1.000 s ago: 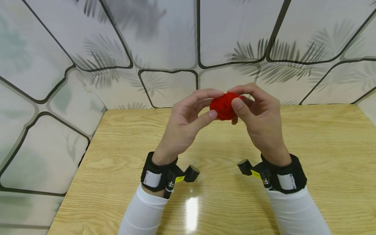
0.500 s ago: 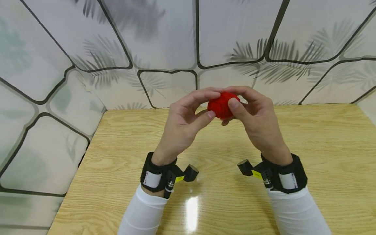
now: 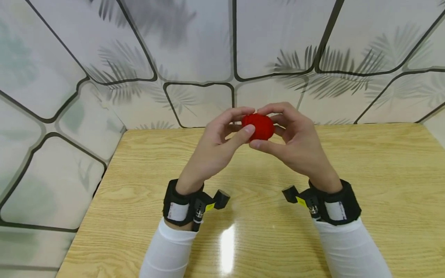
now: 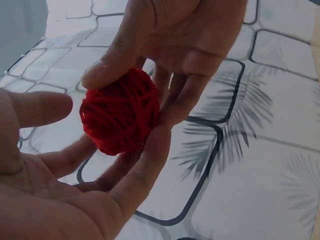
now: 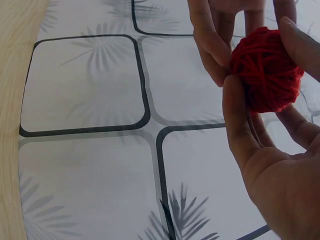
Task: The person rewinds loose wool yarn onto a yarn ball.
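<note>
A small ball of red yarn (image 3: 261,126), its strands wound crosswise, is held up between both hands in the head view, above the far edge of the table. My left hand (image 3: 220,143) lays its thumb across the ball's near left side, the other fingers behind and above. From the right, my right hand (image 3: 295,139) grips it with the thumb along the underside and the index finger on top. Both wrist views show the yarn ball (image 4: 120,112) framed by fingertips of the two hands. The fingers behind the ball are partly hidden.
A light wooden table (image 3: 264,239) lies beneath the forearms. Behind it rises a pale wall (image 3: 198,46) with dark outlines and leaf patterns, continuing along the left side. Each wrist wears a black strap (image 3: 335,202) with a small camera mount.
The yarn ball has shifted slightly left and turned between the fingers. My right thumb has slid from its front to its lower edge, while my left thumb has come further over the front.
</note>
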`<state>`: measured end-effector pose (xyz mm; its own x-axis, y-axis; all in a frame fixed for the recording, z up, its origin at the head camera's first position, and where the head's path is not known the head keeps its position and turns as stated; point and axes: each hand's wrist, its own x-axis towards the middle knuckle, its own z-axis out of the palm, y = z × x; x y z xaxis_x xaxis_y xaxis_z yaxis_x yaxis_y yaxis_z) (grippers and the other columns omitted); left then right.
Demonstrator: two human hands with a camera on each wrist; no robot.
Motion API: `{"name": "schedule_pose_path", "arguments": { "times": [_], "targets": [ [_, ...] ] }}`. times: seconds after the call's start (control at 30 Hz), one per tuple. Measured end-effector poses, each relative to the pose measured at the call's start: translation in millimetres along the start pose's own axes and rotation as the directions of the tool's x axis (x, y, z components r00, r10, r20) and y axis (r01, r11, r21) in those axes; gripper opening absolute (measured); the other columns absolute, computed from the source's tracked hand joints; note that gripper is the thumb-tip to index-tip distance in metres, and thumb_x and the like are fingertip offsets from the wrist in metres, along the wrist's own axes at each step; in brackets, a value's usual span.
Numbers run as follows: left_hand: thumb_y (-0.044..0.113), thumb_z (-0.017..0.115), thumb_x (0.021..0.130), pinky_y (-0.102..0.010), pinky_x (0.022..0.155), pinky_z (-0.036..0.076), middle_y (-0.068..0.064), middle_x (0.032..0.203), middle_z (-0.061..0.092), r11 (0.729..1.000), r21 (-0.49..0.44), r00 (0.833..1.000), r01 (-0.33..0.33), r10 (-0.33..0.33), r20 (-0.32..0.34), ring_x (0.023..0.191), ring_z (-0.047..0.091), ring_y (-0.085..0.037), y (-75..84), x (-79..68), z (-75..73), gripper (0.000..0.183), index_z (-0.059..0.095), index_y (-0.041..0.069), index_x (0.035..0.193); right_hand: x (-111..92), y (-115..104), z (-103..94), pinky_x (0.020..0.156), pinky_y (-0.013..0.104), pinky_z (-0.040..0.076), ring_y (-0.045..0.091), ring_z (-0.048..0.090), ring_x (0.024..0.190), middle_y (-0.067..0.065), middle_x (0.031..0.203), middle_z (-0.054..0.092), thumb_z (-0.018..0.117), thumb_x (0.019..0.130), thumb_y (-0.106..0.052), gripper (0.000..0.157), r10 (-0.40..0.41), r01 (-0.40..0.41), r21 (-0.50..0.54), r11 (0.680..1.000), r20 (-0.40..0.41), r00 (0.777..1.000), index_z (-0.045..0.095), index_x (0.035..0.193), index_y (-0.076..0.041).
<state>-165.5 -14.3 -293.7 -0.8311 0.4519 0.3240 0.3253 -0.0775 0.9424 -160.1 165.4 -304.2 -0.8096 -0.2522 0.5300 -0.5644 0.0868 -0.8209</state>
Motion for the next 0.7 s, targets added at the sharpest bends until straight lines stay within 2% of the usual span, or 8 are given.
{"name": "schedule_pose_path", "arguments": {
  "times": [0.1, 0.23, 0.37, 0.43, 0.53, 0.6, 0.67, 0.7],
  "targets": [
    [0.01, 0.054, 0.091, -0.037, 0.082, 0.049, -0.007, 0.123, 0.05, 0.995, 0.09, 0.999, 0.039, -0.04, 0.012, 0.103, 0.053, -0.024, -1.0, 0.7, -1.3, 0.039, 0.046, 0.002, 0.128, 0.1, 7.2, -0.5, 0.087, 0.035, 0.047, 0.022, 0.055, 0.102, 0.009, 0.116, 0.053, 0.074, 0.07, 0.002, 0.053, -0.014, 0.017, -0.092, 0.996, 0.038, 0.999, 0.049, 0.117, 0.002],
    [0.011, 0.055, 0.09, -0.033, 0.081, 0.049, -0.005, 0.124, 0.05, 0.983, 0.165, 0.994, 0.085, -0.095, 0.05, 0.104, 0.054, -0.023, -17.1, 1.7, -9.6, 0.042, 0.044, 0.008, 0.13, -1.0, 28.2, -2.5, 0.085, 0.031, 0.047, 0.016, 0.051, 0.104, 0.001, 0.116, 0.051, 0.077, 0.069, -0.011, 0.061, -0.007, 0.037, -0.242, 0.97, 0.121, 0.993, 0.049, 0.123, -0.007],
    [0.015, 0.057, 0.089, -0.027, 0.081, 0.048, -0.003, 0.125, 0.05, 0.925, 0.351, 0.979, 0.144, -0.184, 0.085, 0.103, 0.054, -0.019, -36.9, 3.4, -17.4, 0.046, 0.04, 0.013, 0.132, -2.2, 53.6, -0.1, 0.081, 0.027, 0.048, 0.014, 0.05, 0.1, -0.001, 0.11, 0.049, 0.08, 0.068, -0.02, 0.061, 0.059, 0.026, -0.401, 0.916, 0.2, 0.978, 0.053, 0.122, -0.013],
    [0.016, 0.058, 0.088, -0.026, 0.081, 0.047, -0.003, 0.124, 0.052, 0.859, 0.492, 0.968, 0.138, -0.222, 0.117, 0.102, 0.054, -0.017, -46.7, 4.7, -19.5, 0.05, 0.039, 0.013, 0.134, -2.9, 64.8, 2.2, 0.08, 0.027, 0.048, 0.015, 0.05, 0.097, 0.0, 0.107, 0.049, 0.081, 0.067, -0.022, 0.059, 0.125, -0.006, -0.455, 0.89, 0.231, 0.965, 0.054, 0.119, -0.012],
    [0.021, 0.064, 0.085, -0.024, 0.081, 0.045, 0.0, 0.118, 0.055, 0.71, 0.696, 0.942, 0.108, -0.297, 0.157, 0.1, 0.054, -0.013, -60.3, 6.1, -20.7, 0.056, 0.039, 0.011, 0.134, -4.2, 78.8, 5.4, 0.077, 0.028, 0.048, 0.018, 0.053, 0.094, 0.001, 0.106, 0.052, 0.082, 0.066, -0.025, 0.059, 0.244, -0.076, -0.509, 0.858, 0.273, 0.931, 0.055, 0.116, -0.009],
    [0.024, 0.069, 0.081, -0.023, 0.079, 0.044, 0.001, 0.111, 0.058, 0.62, 0.778, 0.923, 0.097, -0.349, 0.164, 0.096, 0.054, -0.012, -68.2, 6.7, -19.8, 0.06, 0.042, 0.01, 0.132, -5.5, 86.9, 7.3, 0.077, 0.03, 0.049, 0.019, 0.054, 0.093, 0.002, 0.106, 0.054, 0.082, 0.065, -0.025, 0.059, 0.307, -0.114, -0.521, 0.846, 0.302, 0.902, 0.055, 0.114, -0.008],
    [0.026, 0.073, 0.077, -0.023, 0.075, 0.045, 0.002, 0.104, 0.059, 0.558, 0.822, 0.906, 0.109, -0.396, 0.149, 0.09, 0.055, -0.011, -75.3, 7.0, -17.1, 0.058, 0.047, 0.01, 0.126, -8.1, 93.9, 8.7, 0.077, 0.031, 0.049, 0.019, 0.055, 0.093, 0.002, 0.107, 0.056, 0.082, 0.065, -0.024, 0.058, 0.35, -0.141, -0.523, 0.841, 0.326, 0.878, 0.055, 0.113, -0.008],
    [0.028, 0.074, 0.076, -0.022, 0.072, 0.045, 0.003, 0.101, 0.06, 0.541, 0.833, 0.901, 0.113, -0.409, 0.143, 0.087, 0.056, -0.011, -79.0, 7.0, -15.0, 0.056, 0.049, 0.01, 0.123, -10.4, 97.0, 9.2, 0.076, 0.031, 0.049, 0.019, 0.055, 0.093, 0.001, 0.106, 0.057, 0.082, 0.065, -0.023, 0.057, 0.36, -0.148, -0.522, 0.84, 0.333, 0.871, 0.055, 0.113, -0.008]
  ]
}}
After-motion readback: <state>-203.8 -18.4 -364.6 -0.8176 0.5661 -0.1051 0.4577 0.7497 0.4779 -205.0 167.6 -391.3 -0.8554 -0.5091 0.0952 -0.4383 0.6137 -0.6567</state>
